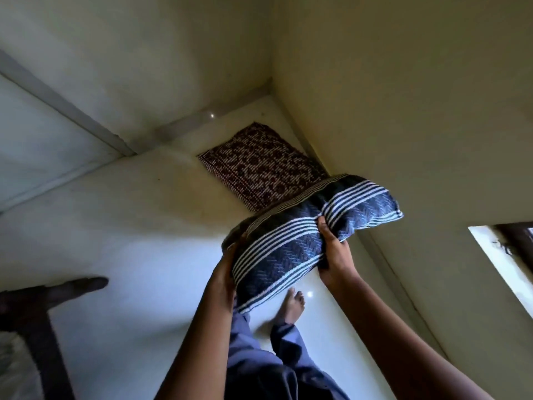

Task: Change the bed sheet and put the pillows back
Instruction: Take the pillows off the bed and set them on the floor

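A dark blue pillow (300, 235) with bands of white stripes hangs in the air in front of me, above the pale floor. My left hand (223, 277) grips its lower left end, fingers hidden behind the fabric. My right hand (334, 255) grips its middle from the right, thumb curled over the top. The bed itself is mostly out of view; only a dark wooden frame corner (43, 301) shows at the lower left, with a bit of pale bedding beside it.
A maroon patterned mat (259, 168) lies on the floor in the room's corner. Walls close in on the right and back. A window opening (507, 255) sits in the right wall. My bare foot (292, 306) and blue trousers show below the pillow.
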`<state>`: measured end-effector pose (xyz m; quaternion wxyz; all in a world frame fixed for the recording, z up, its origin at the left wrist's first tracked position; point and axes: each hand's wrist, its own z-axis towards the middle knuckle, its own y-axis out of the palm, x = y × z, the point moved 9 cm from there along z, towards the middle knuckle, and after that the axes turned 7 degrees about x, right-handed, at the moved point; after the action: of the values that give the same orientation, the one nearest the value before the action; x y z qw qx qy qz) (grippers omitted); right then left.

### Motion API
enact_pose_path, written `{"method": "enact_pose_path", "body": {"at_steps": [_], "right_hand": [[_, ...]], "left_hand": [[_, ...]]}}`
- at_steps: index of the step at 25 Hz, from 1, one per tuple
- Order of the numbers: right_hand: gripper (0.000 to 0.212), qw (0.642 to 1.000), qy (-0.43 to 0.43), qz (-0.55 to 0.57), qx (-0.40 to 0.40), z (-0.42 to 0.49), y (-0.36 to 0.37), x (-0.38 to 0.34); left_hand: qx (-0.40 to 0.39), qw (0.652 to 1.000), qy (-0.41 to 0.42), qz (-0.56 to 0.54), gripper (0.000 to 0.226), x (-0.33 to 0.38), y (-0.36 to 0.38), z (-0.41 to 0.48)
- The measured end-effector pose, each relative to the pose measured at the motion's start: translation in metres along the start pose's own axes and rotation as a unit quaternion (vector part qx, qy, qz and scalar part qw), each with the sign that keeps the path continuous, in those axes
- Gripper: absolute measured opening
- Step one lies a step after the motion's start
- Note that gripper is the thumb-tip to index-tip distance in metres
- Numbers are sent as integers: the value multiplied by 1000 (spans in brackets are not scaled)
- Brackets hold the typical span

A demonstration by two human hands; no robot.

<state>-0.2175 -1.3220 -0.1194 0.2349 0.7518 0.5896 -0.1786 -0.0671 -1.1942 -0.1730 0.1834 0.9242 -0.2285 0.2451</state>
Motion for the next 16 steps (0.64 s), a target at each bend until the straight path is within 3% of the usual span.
{"method": "enact_pose_path", "body": {"at_steps": [2,4,6,8,10,12,14,16], "right_hand": [[32,999,5,22,-23,16,29,-20],[30,997,4,45,-59,28,64,-48],[38,993,-4,70,-91,38,89,-72],[54,991,-13,77,-110,51,98,-82],[58,990,-17,78,-116,79,94,-83],[61,991,-33,70,-113,129,79,-75],[70,991,-68,54,-104,202,56,-49],[76,994,-85,15,-71,273,30,-11]], "left_hand": [[-35,991,128,18,30,65,32,11],[-64,977,203,30,31,127,64,16],[-42,978,199,35,36,170,85,28],[38,979,193,62,61,188,84,44],[62,972,216,69,77,188,83,68],[19,974,220,46,82,161,86,109],[-8,977,209,32,88,110,81,171],[19,983,182,24,85,50,63,244]]}}
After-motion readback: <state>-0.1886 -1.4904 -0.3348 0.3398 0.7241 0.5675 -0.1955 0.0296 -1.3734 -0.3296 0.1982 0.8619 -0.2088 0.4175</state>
